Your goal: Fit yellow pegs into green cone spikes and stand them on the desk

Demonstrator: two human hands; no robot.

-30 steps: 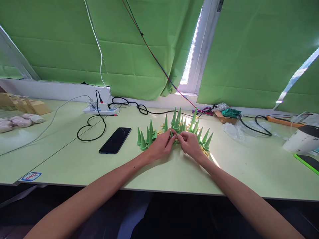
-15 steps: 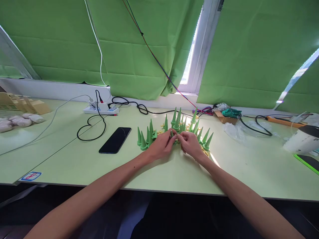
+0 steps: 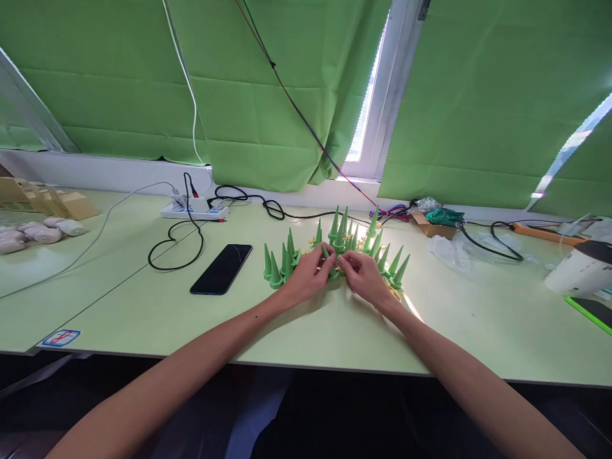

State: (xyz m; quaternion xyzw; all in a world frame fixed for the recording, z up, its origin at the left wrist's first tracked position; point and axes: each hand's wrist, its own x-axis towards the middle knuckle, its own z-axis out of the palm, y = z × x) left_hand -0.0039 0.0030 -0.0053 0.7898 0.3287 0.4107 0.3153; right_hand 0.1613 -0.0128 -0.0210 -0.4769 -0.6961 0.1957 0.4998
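My left hand [image 3: 308, 275] is closed around a small green cone [image 3: 326, 252], whose pointed tip sticks up between thumb and fingers. Close beside it, my right hand [image 3: 363, 274] is pinched at the cone's side; whatever its fingertips hold is too small to make out. More green cones stand upright on the table around both hands, with a group [image 3: 276, 271] to the left, another [image 3: 340, 233] behind, and slanted ones [image 3: 399, 271] to the right. Small yellow pieces [image 3: 394, 291] lie among the cones, partly hidden by my right hand.
A black phone [image 3: 221, 269] lies left of the cones. Behind it are a white power strip [image 3: 195, 209] and looped black cables [image 3: 272, 207]. To the right sit a small cardboard box [image 3: 433, 226], clear plastic bags [image 3: 449, 253] and a white cup [image 3: 581, 268]. White rolls [image 3: 45, 233] lie far left.
The green cone in my left hand shows more of its body and leans a little left. My fingertips have shifted slightly, with the hands still close together.
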